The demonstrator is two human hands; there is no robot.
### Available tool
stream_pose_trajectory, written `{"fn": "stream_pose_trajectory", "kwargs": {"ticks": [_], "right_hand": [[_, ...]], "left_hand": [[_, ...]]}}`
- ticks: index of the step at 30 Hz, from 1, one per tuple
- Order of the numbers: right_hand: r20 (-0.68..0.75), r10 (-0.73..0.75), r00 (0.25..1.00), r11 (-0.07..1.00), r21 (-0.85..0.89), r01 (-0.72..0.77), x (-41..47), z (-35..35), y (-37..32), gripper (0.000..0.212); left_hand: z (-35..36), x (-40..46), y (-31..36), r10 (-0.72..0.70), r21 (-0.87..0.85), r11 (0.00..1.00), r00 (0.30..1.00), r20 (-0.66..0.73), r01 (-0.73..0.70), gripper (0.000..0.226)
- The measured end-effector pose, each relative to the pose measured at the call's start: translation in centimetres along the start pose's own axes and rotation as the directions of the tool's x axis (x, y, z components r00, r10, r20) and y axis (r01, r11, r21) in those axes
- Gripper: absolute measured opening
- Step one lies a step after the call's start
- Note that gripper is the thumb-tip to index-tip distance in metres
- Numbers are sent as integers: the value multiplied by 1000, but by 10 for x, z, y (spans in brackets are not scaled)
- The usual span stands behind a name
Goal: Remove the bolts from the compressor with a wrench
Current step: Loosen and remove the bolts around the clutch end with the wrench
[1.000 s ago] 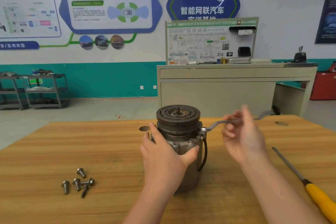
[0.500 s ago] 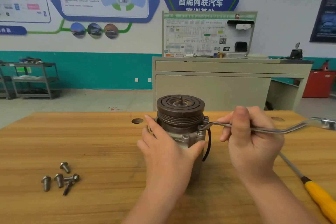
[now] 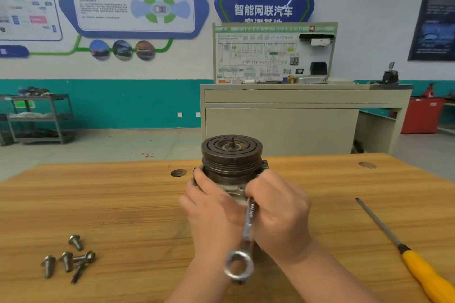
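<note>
**Inspector:** Where does the compressor [image 3: 231,155] stand?

**Assistant:** Upright on the wooden table [image 3: 123,204], pulley end up, just beyond both hands.

**Inspector:** Left hand [image 3: 209,206]?

**Assistant:** Wrapped round the compressor's left side below the pulley, fingers curled against the housing.

**Inspector:** Right hand [image 3: 278,211]?

**Assistant:** Fingers closed round the wrench [image 3: 247,231], up against the compressor's right front. The handle points back toward the person, its ring end low between the two wrists. The working end is hidden behind the fingers.

**Inspector:** Loose parts?

**Assistant:** Five bolts [image 3: 67,257] lie clustered at the table's near left, well apart from the hands. A yellow-handled screwdriver [image 3: 403,251] lies at the right, untouched.
</note>
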State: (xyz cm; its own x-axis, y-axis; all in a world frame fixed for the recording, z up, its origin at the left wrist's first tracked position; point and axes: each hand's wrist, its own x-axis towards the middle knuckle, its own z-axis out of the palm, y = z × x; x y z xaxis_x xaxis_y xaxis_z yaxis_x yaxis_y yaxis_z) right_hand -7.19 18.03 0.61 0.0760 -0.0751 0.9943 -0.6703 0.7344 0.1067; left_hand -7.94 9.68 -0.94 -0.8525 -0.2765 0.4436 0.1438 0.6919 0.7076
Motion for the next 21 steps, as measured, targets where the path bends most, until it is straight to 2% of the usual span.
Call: {"fn": "stream_pose_trajectory", "kwargs": {"ticks": [2,4,5,6,7,9,11,12,13,14,15,17,19,20,21], "right_hand": [[-32,141,989,973,188,-133,-6,-7,9,67],[-31,287,958,887,387,-253,-7,-16,21,61],[-13,380,925,825,458,-332,-5,-20,26,54],[9,511,860,723,537,-435,-5,-22,31,50],[50,656,753,560,637,-530,-3,-24,36,50],[242,852,463,132,758,-639,1,-26,47,55],[418,892,170,-199,703,-682,3,-26,62,53],[474,879,59,-315,666,-676,3,-27,68,48],[509,861,-5,-384,644,-662,3,-28,71,42],[526,850,-21,-414,644,-643,4,-28,72,35],[529,849,-7,-420,666,-617,5,-28,72,28],[485,872,62,-371,740,-561,8,-29,69,17],[373,906,198,-211,805,-554,13,-30,64,12],[298,905,304,-73,813,-578,15,-31,60,12],[214,877,431,109,785,-610,18,-33,56,13]], "left_hand": [[2,-3,-6,24,13,1000,999,42,-24,104],[1,-3,-5,35,65,997,999,8,-35,120],[1,-2,-4,33,91,995,999,-6,-32,125],[1,-2,-4,29,101,995,999,-21,-27,127],[2,-3,-5,27,99,995,999,-30,-24,127],[3,-4,-6,33,78,996,999,-37,-30,127],[4,-4,-7,45,61,997,998,-50,-42,126],[4,-3,-8,49,53,998,997,-58,-46,126],[5,-2,-8,46,41,998,997,-61,-43,125],[6,-1,-9,43,24,999,997,-62,-41,125],[7,0,-10,43,5,999,997,-64,-43,125],[6,2,-13,65,-38,997,996,-57,-68,124],[4,4,-17,103,-138,985,994,-23,-106,123],[3,6,-19,124,-194,973,992,-5,-122,123],[2,6,-21,145,-236,962,989,7,-139,122]]}}
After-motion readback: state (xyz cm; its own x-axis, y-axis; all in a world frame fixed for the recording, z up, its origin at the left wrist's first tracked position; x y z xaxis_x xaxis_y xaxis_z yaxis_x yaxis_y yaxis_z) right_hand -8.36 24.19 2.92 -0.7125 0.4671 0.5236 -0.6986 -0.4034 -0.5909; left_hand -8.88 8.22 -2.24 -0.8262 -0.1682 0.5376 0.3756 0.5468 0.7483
